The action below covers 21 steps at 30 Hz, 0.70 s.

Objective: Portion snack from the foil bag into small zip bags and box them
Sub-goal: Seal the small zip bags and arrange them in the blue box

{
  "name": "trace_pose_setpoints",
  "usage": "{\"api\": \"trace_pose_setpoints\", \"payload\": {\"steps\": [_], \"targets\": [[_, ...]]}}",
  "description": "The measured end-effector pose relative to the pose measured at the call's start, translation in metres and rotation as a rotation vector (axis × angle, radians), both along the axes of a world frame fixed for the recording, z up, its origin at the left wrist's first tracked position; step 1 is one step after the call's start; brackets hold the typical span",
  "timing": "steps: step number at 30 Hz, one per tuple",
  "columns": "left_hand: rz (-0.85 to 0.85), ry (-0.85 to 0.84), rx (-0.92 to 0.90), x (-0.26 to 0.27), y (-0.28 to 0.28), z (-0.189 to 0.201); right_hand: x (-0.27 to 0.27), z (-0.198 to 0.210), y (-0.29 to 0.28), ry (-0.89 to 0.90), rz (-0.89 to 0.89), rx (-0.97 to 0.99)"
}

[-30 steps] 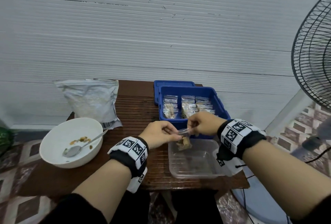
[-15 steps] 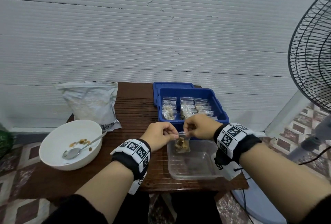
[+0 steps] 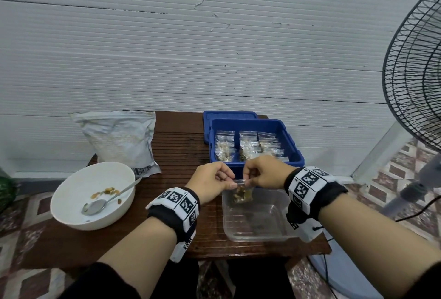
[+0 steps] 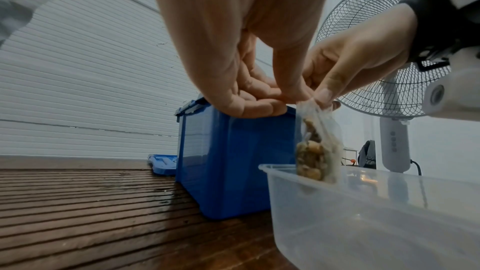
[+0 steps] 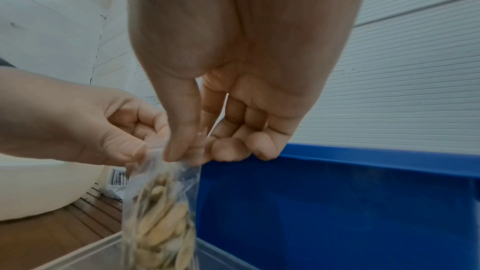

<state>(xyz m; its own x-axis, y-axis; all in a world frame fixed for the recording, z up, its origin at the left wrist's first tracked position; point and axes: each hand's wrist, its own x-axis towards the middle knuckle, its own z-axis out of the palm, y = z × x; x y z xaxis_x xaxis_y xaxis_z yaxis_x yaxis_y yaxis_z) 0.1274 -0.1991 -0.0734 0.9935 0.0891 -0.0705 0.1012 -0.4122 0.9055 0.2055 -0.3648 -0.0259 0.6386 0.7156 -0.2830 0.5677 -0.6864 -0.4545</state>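
A small clear zip bag (image 3: 242, 194) (image 4: 318, 147) (image 5: 161, 213) holding brown snack pieces hangs over the far edge of a clear plastic tub (image 3: 257, 215). My left hand (image 3: 212, 181) (image 4: 259, 98) and right hand (image 3: 263, 172) (image 5: 207, 151) both pinch its top strip, thumb against fingers. Behind them stands the blue box (image 3: 293, 153) with several filled zip bags in it. The foil bag (image 3: 119, 138) lies at the back left of the table.
A white bowl (image 3: 93, 193) with a metal spoon (image 3: 102, 203) and a few snack pieces sits at the left. A blue lid (image 3: 229, 116) lies behind the box. A standing fan (image 3: 415, 79) is at the right, off the wooden table (image 3: 176, 150).
Both hands have drawn closer together along the top of the zip bag, and the bag hangs a little straighter over the tub.
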Motion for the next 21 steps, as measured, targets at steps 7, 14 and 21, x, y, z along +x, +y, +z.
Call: {"api": "trace_pose_setpoints", "payload": {"steps": [7,14,21], "targets": [[0.044,-0.04,-0.071,-0.001,0.004,-0.001,0.001,0.005,0.0,-0.036,0.029,-0.043],[0.355,-0.13,-0.154,0.007,0.033,0.002,0.028,0.058,0.002,0.025,0.003,-0.011],[0.475,0.0,-0.201,0.026,0.05,-0.017,0.069,0.093,0.032,0.014,0.007,0.094]]}}
